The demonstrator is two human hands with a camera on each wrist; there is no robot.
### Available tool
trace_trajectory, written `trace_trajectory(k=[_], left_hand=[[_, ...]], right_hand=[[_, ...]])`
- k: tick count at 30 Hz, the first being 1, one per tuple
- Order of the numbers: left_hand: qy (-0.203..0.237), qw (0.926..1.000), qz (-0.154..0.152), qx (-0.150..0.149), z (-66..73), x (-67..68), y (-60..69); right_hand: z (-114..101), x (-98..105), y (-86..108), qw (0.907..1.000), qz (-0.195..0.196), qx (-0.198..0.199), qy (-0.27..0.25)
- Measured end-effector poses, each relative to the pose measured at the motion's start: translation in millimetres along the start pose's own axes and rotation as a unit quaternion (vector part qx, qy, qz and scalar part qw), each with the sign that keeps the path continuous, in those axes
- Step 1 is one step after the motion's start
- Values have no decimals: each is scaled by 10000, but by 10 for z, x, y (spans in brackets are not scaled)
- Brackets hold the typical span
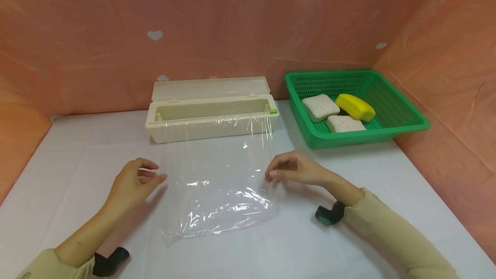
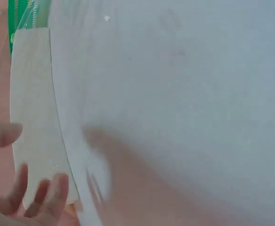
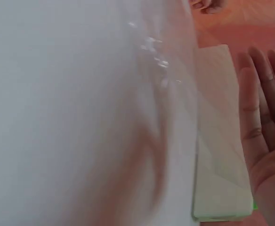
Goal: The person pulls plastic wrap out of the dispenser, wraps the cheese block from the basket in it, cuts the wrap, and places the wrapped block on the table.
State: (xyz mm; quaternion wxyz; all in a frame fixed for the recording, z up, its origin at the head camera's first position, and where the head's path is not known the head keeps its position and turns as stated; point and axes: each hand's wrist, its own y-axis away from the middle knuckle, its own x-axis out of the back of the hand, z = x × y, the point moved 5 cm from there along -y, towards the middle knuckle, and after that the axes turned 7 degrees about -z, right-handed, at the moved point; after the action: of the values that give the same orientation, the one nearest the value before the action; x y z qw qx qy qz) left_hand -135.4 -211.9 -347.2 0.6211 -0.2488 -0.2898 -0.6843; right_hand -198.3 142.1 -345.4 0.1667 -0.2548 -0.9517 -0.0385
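Observation:
A clear sheet of plastic wrap (image 1: 217, 184) runs from the front edge of a cream wrap dispenser box (image 1: 209, 131) and lies wrinkled over the white table. The box's lid (image 1: 211, 88) is raised at the back. My left hand (image 1: 133, 184) hovers left of the sheet, fingers relaxed and holding nothing. At the sheet's right edge is my right hand (image 1: 296, 169); its fingers look loosely bent in the head view and nearly straight in the right wrist view. Whether its fingertips touch the wrap cannot be told. A small green cutter slide (image 1: 273, 111) sits at the box's right end.
A green plastic basket (image 1: 410, 126) stands at the back right, holding two white speckled blocks (image 1: 320, 106) and a yellow piece (image 1: 355, 106). An orange cloth with hearts (image 1: 224, 25) hangs behind the table. Black wrist-worn devices (image 1: 111, 262) sit by both sleeves.

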Motion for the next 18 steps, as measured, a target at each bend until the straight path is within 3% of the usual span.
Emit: trace_trajectory(k=[3,6,11,18], left_hand=[[536,9967,-180,576,-87,14,-28],[883,9919,-363,843,-121,-11,-65],[1290,9849,-702,916,-114,-81,-133],[1366,9844,-865,699,-157,-140,-173]], right_hand=[[-76,76,-10,9996,253,84,9],[-176,187,17,9981,558,268,35],[-354,435,116,9911,1161,635,126],[-487,748,266,9726,2138,916,39]])
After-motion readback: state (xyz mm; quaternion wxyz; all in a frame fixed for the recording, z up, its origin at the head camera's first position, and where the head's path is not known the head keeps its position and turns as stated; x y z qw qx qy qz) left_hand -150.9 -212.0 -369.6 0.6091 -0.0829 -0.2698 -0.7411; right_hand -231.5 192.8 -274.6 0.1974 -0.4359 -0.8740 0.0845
